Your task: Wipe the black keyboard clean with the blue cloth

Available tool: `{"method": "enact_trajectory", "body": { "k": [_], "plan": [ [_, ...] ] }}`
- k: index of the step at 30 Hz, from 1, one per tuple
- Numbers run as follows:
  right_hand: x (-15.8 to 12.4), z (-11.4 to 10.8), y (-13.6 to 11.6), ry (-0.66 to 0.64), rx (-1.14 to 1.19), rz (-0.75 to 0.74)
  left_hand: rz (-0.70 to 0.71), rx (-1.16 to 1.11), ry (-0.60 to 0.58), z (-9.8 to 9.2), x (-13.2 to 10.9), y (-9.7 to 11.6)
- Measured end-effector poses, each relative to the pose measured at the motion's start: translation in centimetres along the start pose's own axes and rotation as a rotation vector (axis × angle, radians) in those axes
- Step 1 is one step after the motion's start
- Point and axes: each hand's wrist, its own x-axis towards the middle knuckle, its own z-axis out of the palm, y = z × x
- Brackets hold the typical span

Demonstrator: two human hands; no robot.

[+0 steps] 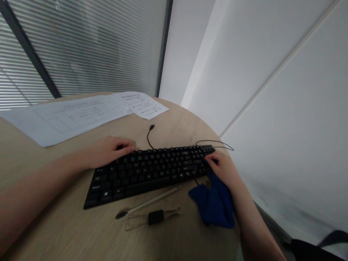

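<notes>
A black keyboard lies at a slant on the wooden table. My left hand grips its far edge toward the left, the thumb on top and the other fingers partly hidden. At the keyboard's right end, my right hand is closed on a blue cloth, pressing part of it against the keys; the rest hangs down onto the table. In front of the keyboard lie a thin brush with dark bristles and a wire keycap puller with a black middle.
Printed paper sheets are spread at the back left of the round table. A USB plug on a cable sticks out behind the keyboard, and a cable loop reaches over the right edge. A white wall stands close on the right.
</notes>
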Motion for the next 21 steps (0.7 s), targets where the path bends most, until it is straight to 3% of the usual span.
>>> {"method": "enact_trajectory", "body": {
  "k": [7,14,21],
  "plan": [
    [0.3,-0.1,3.0,0.288,0.155,0.087,0.012,-0.006,0.002,0.4,0.1,-0.8],
    [0.1,0.3,2.8,0.084,0.049,0.095,0.031,-0.011,0.02,0.4,0.2,-0.8],
    [-0.2,-0.2,1.9,0.021,-0.036,0.069,-0.011,0.002,0.0,0.2,0.0,-0.2]
  ]
}}
